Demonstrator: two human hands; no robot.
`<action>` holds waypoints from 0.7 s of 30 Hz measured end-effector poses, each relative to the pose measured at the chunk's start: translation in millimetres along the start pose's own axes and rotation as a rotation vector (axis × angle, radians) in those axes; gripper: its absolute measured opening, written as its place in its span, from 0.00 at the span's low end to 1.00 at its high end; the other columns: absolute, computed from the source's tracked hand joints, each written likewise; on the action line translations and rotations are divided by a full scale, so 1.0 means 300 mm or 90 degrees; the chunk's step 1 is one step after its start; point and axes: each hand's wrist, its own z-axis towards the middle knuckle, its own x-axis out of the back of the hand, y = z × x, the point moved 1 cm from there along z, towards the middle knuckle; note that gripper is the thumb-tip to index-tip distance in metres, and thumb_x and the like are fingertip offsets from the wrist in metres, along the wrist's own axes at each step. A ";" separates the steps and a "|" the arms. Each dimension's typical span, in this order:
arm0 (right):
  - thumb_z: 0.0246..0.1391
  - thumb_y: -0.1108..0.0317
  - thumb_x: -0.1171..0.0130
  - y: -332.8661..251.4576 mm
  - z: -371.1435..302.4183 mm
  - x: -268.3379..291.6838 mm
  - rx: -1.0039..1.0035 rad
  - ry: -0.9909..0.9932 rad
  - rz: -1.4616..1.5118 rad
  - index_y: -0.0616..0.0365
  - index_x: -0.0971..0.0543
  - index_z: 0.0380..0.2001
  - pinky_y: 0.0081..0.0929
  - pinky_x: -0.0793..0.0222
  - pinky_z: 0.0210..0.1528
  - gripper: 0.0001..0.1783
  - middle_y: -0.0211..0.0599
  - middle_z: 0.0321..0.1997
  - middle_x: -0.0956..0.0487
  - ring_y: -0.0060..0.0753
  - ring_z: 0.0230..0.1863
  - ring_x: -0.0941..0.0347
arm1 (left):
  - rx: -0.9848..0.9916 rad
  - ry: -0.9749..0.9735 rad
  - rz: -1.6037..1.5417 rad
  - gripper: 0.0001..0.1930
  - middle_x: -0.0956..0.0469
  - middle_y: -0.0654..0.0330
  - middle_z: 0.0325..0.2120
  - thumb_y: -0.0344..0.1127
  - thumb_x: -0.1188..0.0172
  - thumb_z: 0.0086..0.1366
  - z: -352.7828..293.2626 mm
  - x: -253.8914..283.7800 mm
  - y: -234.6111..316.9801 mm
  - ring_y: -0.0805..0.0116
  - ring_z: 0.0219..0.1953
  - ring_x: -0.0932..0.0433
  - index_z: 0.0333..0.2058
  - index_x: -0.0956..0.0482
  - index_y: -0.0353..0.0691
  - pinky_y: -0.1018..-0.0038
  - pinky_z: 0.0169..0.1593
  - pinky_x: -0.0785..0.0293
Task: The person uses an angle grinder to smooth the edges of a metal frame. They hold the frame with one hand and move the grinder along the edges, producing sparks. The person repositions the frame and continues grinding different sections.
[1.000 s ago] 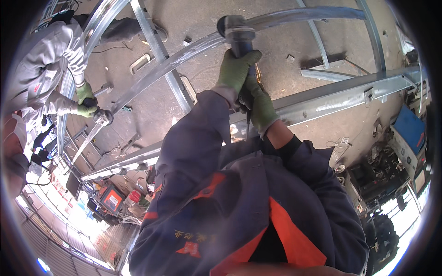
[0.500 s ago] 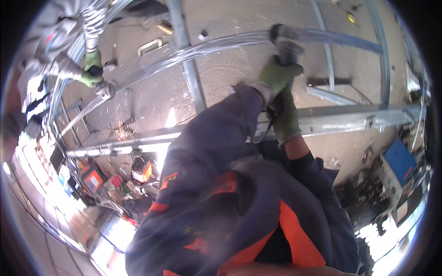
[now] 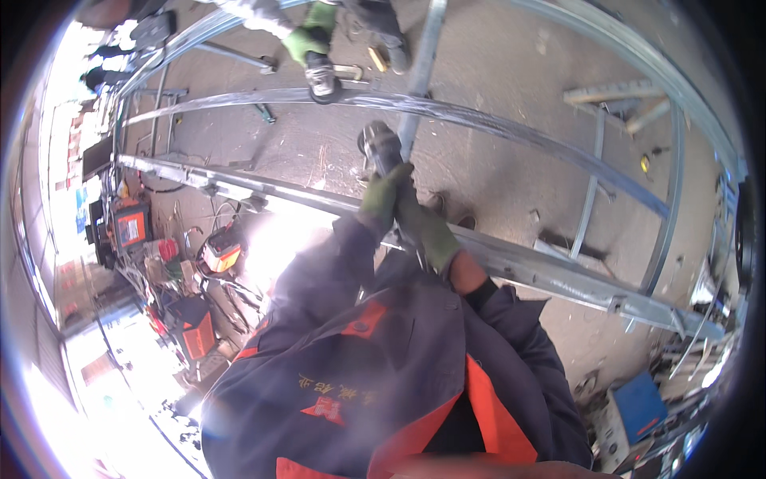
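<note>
Grinder (image 3: 379,145) is off the curved bar (image 3: 511,132) — main change. Half a second ago its head overlapped that bar, on the right side of the crosspiece (image 3: 424,56); now it sits left of the crosspiece, in the gap between the bar's near edge and the frame's straight near rail (image 3: 550,279). View has swung too, so I judge the shift against the frame, not the picture.

Left hand (image 3: 381,195), green-gloved, is wrapped round the grinder's body just behind its head. Right hand (image 3: 429,231), also gloved, is curled round the rear of the tool, above the near rail. Both grips look unchanged; finger positions on the underside hidden. Cannot tell whether the disc is turning.

Across the frame, a co-worker's hand (image 3: 307,41) grips a second grinder (image 3: 322,80), its head at the curved bar's far edge, left of the crosspiece. It appears closer to the crosspiece than before — touching or just above the bar, cannot tell.

Judgement: surface work by the wearer's tool is interrupted for this instant, and the two grinder heads are now near each other, so clearance between them matters more.
</note>
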 end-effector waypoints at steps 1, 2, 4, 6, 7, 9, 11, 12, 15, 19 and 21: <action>0.79 0.55 0.48 0.005 -0.032 -0.040 0.036 -0.002 -0.026 0.60 0.20 0.47 0.33 0.25 0.35 0.18 0.31 0.38 0.17 0.25 0.35 0.20 | -0.008 -0.010 -0.029 0.22 0.18 0.57 0.41 0.44 0.30 0.72 -0.048 0.030 -0.024 0.63 0.38 0.16 0.55 0.24 0.38 0.65 0.42 0.15; 0.77 0.54 0.46 0.015 -0.076 -0.064 0.028 -0.014 -0.028 0.60 0.20 0.47 0.32 0.25 0.35 0.18 0.32 0.37 0.17 0.25 0.35 0.20 | -0.014 -0.002 -0.063 0.22 0.18 0.57 0.42 0.43 0.30 0.72 -0.099 0.057 -0.053 0.63 0.40 0.15 0.56 0.24 0.38 0.65 0.43 0.15; 0.73 0.53 0.41 0.032 -0.177 -0.105 0.069 -0.022 0.185 0.61 0.20 0.46 0.31 0.25 0.36 0.19 0.32 0.37 0.17 0.26 0.34 0.20 | -0.012 -0.045 -0.149 0.23 0.19 0.56 0.45 0.43 0.29 0.72 -0.203 0.101 -0.098 0.62 0.43 0.15 0.58 0.24 0.38 0.64 0.47 0.15; 0.68 0.52 0.35 0.033 -0.238 -0.124 0.062 -0.037 0.231 0.61 0.20 0.48 0.31 0.24 0.38 0.21 0.33 0.39 0.16 0.30 0.36 0.19 | 0.015 -0.141 -0.230 0.25 0.19 0.55 0.48 0.43 0.28 0.71 -0.291 0.130 -0.103 0.59 0.46 0.16 0.59 0.25 0.38 0.62 0.50 0.15; 0.65 0.52 0.32 0.032 -0.258 -0.134 0.055 -0.044 0.161 0.62 0.21 0.50 0.31 0.23 0.40 0.23 0.34 0.41 0.16 0.32 0.38 0.18 | -0.038 -0.150 -0.121 0.26 0.20 0.55 0.50 0.43 0.28 0.71 -0.346 0.141 -0.101 0.59 0.48 0.16 0.61 0.25 0.38 0.62 0.51 0.15; 0.61 0.52 0.27 0.032 -0.288 -0.168 0.074 -0.030 0.069 0.62 0.21 0.52 0.34 0.21 0.45 0.27 0.36 0.46 0.16 0.36 0.42 0.17 | -0.038 -0.132 -0.046 0.29 0.20 0.55 0.52 0.42 0.26 0.70 -0.445 0.151 -0.083 0.59 0.52 0.17 0.64 0.26 0.39 0.62 0.54 0.16; 0.57 0.53 0.23 0.035 -0.301 -0.208 0.132 -0.014 0.019 0.62 0.22 0.55 0.37 0.20 0.49 0.31 0.39 0.49 0.17 0.39 0.47 0.17 | 0.034 -0.134 -0.192 0.30 0.20 0.56 0.53 0.40 0.25 0.69 -0.517 0.155 -0.053 0.60 0.53 0.17 0.65 0.26 0.39 0.63 0.55 0.16; 0.56 0.53 0.22 0.035 -0.307 -0.229 0.174 0.020 -0.037 0.62 0.22 0.56 0.39 0.20 0.51 0.33 0.40 0.51 0.17 0.40 0.49 0.17 | 0.008 -0.165 -0.197 0.30 0.20 0.57 0.52 0.39 0.24 0.69 -0.549 0.160 -0.035 0.61 0.52 0.17 0.64 0.26 0.39 0.63 0.54 0.16; 0.56 0.53 0.22 0.024 -0.312 -0.303 0.282 0.058 -0.168 0.61 0.23 0.58 0.42 0.21 0.55 0.34 0.44 0.54 0.17 0.40 0.54 0.18 | -0.074 -0.226 -0.154 0.30 0.18 0.58 0.51 0.38 0.23 0.68 -0.611 0.195 0.013 0.64 0.50 0.16 0.64 0.25 0.37 0.65 0.53 0.16; 0.56 0.55 0.22 -0.028 -0.313 -0.433 0.265 0.048 -0.181 0.61 0.23 0.60 0.41 0.22 0.59 0.35 0.46 0.55 0.17 0.38 0.57 0.19 | -0.136 -0.270 -0.045 0.32 0.17 0.59 0.50 0.38 0.20 0.66 -0.669 0.342 0.047 0.67 0.50 0.16 0.64 0.25 0.36 0.66 0.53 0.16; 0.56 0.56 0.22 -0.061 -0.291 -0.536 0.253 0.036 -0.174 0.61 0.24 0.61 0.40 0.22 0.59 0.35 0.45 0.55 0.17 0.38 0.57 0.19 | -0.145 -0.316 -0.078 0.36 0.19 0.59 0.57 0.41 0.21 0.67 -0.694 0.456 0.052 0.66 0.58 0.18 0.69 0.27 0.40 0.65 0.60 0.19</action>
